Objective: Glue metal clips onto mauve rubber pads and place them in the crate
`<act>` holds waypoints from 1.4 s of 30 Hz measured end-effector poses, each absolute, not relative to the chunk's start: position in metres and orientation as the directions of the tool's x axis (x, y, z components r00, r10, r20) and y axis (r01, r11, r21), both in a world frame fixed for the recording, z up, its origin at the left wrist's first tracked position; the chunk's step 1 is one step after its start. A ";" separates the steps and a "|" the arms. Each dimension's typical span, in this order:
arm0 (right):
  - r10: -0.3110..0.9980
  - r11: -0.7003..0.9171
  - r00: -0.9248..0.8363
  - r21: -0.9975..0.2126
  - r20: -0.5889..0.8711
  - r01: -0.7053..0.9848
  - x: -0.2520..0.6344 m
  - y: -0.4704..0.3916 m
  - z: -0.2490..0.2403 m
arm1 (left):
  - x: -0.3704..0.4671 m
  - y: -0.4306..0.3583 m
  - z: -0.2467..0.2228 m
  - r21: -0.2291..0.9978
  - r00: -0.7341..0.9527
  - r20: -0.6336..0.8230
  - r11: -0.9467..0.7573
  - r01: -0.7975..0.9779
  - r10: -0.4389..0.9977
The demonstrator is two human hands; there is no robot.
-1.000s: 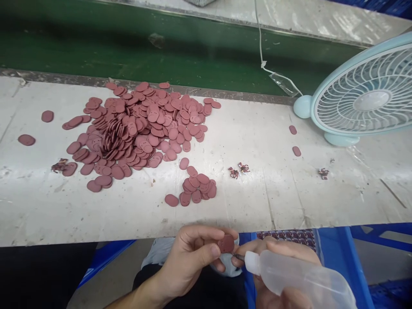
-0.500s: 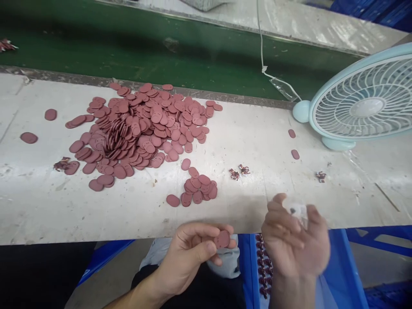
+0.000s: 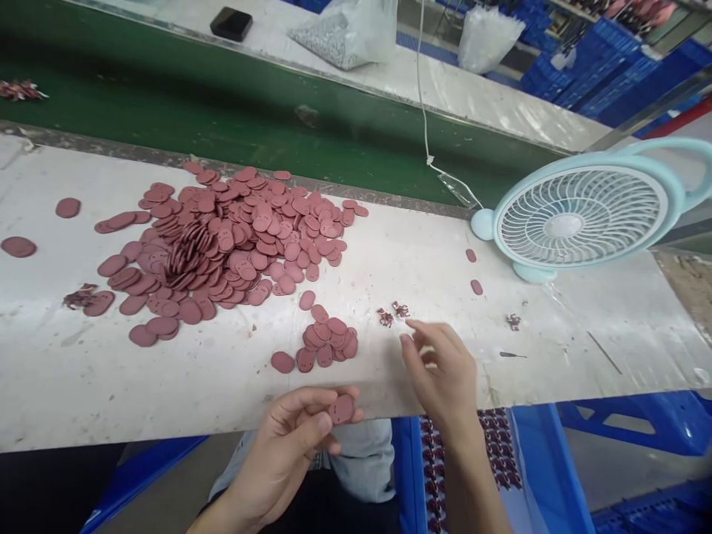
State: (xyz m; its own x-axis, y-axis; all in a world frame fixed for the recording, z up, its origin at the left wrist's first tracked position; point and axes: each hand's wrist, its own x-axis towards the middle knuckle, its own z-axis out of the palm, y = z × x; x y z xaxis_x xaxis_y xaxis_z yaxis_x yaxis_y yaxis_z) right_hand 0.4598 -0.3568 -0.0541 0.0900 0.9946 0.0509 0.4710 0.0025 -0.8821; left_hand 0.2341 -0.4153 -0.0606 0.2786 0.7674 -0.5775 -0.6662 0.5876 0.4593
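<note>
Between the thumb and fingers of my left hand (image 3: 294,437) is a reddish oval disc (image 3: 342,409), held at the front edge of the white table (image 3: 411,230). My right hand (image 3: 442,367) is over the table with thumb and index finger apart, its fingertips beside two small brown-and-white pieces (image 3: 392,314). Nothing shows between those fingers. A small pile of oval discs (image 3: 328,343) lies in front of my left hand, and a large heap of the same discs (image 3: 222,237) spreads behind it to the left.
A light-blue fan (image 3: 578,215) stands at the right, its cord running back over a green channel (image 3: 334,141). A thin dark tool (image 3: 512,354) lies right of my right hand. Below the table edge is a blue crate (image 3: 556,452) with rows of dark red pieces.
My right hand has moved left toward the small brown-and-white pieces, turned over, and the white item at its fingers is no longer seen. The view has shifted. My left hand still holds the disc.
</note>
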 end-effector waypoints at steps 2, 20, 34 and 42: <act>0.996 0.053 0.009 -0.656 0.091 0.753 0.458 -0.335 -0.057 | 0.234 -0.415 -0.058 0.456 0.271 -0.588 0.589 -0.668 0.762; 0.962 -0.261 -0.092 -0.965 -0.257 -0.031 0.430 -0.407 -0.020 | 0.237 -0.409 -0.065 0.593 0.202 -0.476 0.482 -0.645 0.856; 0.967 -0.223 -0.114 -0.974 -0.227 0.045 0.413 -0.410 -0.020 | 0.238 -0.417 -0.066 0.691 0.244 -0.388 0.456 -0.560 0.889; 0.968 -0.188 -0.143 -0.972 -0.208 0.141 0.421 -0.407 -0.011 | 0.237 -0.414 -0.059 0.715 0.247 -0.426 0.491 -0.498 0.871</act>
State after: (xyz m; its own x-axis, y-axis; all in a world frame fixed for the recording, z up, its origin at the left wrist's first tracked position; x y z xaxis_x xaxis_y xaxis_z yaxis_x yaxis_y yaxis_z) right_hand 0.4209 -0.4067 -0.0107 -0.1426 0.9676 -0.2082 0.1408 -0.1884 -0.9720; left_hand 0.2369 -0.4142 -0.0589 0.2470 0.8705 -0.4257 -0.4982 0.4909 0.7147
